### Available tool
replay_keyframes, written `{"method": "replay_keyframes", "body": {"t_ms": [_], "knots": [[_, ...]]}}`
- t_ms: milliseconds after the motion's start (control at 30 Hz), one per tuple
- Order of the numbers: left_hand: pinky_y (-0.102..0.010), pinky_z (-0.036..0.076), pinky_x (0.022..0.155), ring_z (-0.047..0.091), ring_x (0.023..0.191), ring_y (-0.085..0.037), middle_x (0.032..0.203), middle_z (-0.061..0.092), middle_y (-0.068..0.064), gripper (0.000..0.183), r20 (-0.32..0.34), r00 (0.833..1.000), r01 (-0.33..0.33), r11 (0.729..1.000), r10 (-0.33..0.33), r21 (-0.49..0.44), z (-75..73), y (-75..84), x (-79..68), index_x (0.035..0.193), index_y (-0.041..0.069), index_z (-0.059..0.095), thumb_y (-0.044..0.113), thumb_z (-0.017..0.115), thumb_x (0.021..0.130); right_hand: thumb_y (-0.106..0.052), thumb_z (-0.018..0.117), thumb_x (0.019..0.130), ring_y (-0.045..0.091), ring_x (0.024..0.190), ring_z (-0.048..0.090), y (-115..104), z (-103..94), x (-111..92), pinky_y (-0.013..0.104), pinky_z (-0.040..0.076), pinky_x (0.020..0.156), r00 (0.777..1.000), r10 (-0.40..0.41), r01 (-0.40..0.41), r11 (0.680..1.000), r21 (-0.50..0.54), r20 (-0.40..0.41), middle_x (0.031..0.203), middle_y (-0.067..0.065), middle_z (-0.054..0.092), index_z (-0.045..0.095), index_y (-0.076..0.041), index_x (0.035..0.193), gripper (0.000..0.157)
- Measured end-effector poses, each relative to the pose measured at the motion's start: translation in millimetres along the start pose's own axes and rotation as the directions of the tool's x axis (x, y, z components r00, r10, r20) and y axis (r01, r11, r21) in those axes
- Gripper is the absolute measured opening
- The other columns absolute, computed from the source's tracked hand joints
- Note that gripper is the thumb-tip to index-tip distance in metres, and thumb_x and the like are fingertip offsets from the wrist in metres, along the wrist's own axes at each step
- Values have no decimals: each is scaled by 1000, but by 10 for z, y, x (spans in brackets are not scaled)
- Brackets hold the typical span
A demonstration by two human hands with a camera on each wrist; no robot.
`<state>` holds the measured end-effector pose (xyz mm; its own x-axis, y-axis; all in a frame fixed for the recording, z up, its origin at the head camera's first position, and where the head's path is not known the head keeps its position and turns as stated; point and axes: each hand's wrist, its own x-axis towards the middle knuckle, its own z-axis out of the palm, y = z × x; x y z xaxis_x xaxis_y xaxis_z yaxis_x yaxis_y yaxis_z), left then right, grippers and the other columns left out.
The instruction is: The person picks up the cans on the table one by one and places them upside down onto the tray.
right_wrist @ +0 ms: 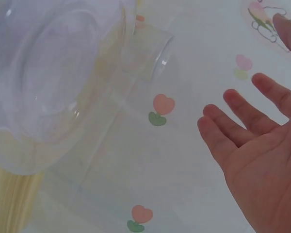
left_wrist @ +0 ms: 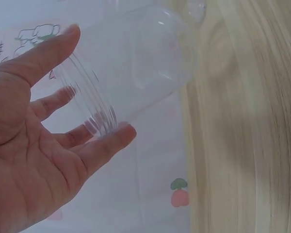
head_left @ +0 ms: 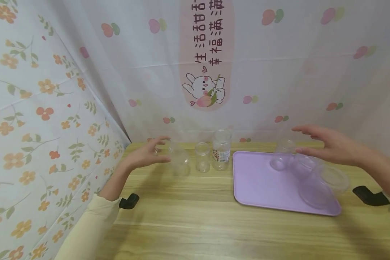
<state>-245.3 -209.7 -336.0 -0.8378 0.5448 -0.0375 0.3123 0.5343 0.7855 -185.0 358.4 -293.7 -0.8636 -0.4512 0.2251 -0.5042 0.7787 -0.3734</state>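
At the table's back left, my left hand (head_left: 147, 154) has its thumb and fingers about the threaded mouth of a clear jar (left_wrist: 140, 63). In the left wrist view the left hand (left_wrist: 53, 116) appears to grip this see-through rim, and the jar slants away from the palm. It looks blurred in the head view. My right hand (head_left: 331, 144) hovers above the far right part of a lilac tray (head_left: 253, 180). Nothing is between its parted fingers, and in the right wrist view the right hand (right_wrist: 266, 150) is bare, apart from the clear containers.
A small clear jar (head_left: 202, 157) and a taller labelled jar (head_left: 221, 150) stand right of the left hand. Several clear containers, among them a large round one (head_left: 316, 193), crowd the tray's right side. Printed curtains rise behind the wooden table (head_left: 195, 224) and at its left.
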Motion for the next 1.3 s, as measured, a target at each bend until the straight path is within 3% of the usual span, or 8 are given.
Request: {"method": "replay_keyframes", "body": {"t_ms": [100,200,333,433,533,767,1033,1300], "knots": [[-59,40,106,33,140,-50,156,27,-23,77,-15,1000,18,998,-18,-53,-8,11,-75,158,18,30,19,75,95,-16,82,87,50,121,54,-29,3,-27,66,44,91,1000,17,-17,1000,26,-10,144,17,53,51,-13,147,67],[-57,42,105,33,141,-48,157,27,-19,78,-30,999,21,995,-24,-102,7,19,-133,157,23,31,23,77,94,-13,81,88,43,124,53,-48,25,-54,39,47,102,999,24,-22,997,68,-28,145,12,52,51,-14,147,67],[-56,42,105,35,140,-46,156,28,-16,79,-54,999,-4,991,-4,-133,30,29,-197,157,27,31,29,78,93,-4,79,88,15,128,53,-43,79,-83,6,37,94,997,-7,19,988,151,-76,142,-1,53,52,-13,146,64],[-55,42,106,36,140,-44,156,30,-14,79,-67,998,-25,989,15,-149,36,32,-239,157,28,31,29,78,93,1,75,89,-2,126,49,-35,105,-108,6,38,95,995,-16,36,976,215,-95,141,-10,52,52,-10,145,62],[-56,43,105,38,140,-43,157,31,-14,78,-76,996,-48,986,37,-158,35,26,-279,157,28,32,26,77,94,1,72,93,-5,125,47,-45,112,-138,7,40,93,996,7,17,964,264,-88,142,-12,50,49,-8,147,59],[-54,48,99,44,135,-43,155,34,-15,72,-98,994,-74,971,53,-226,41,15,-349,156,27,36,20,74,96,-2,67,97,-3,124,50,-107,131,-190,12,48,88,997,51,-25,939,343,-66,145,-3,49,44,-7,150,58],[-51,50,98,44,134,-44,156,32,-18,72,-130,989,-112,942,74,-317,109,19,-355,155,23,38,13,74,94,8,62,97,2,126,52,-143,202,-203,14,49,89,993,24,27,903,428,-114,144,-5,51,43,-2,150,57],[-45,51,97,44,134,-45,155,34,-16,70,-147,984,-152,907,101,-393,206,57,-309,154,22,39,10,74,94,10,62,96,4,125,54,-213,279,-152,14,49,89,984,18,61,898,437,-175,142,-3,54,45,-3,148,56]]}}
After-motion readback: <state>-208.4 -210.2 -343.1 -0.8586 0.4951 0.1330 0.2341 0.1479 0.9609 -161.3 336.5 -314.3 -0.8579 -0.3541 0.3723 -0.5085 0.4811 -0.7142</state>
